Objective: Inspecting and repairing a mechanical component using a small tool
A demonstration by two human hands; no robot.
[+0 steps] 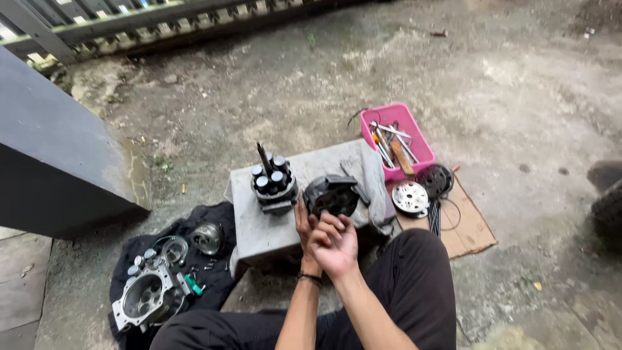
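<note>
both hands sit together over the worktop's (pixel 253 223) near edge. right hand (pixel 334 243) loosely curled, grasping nothing i can see; left hand (pixel 303 223) mostly hidden behind it – cannot tell its state. black round engine part (pixel 332 194) lies just beyond them, near the left fingertips, touching or not unclear – the piston block (pixel 275 185) stands further left.

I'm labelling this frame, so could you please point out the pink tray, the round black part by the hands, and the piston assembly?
pink tray (pixel 421 150): head view, on its right wall.
round black part (pixel 332 194): head view, on its face.
piston assembly (pixel 274 185): head view, on the cluster of cylinders.
</note>
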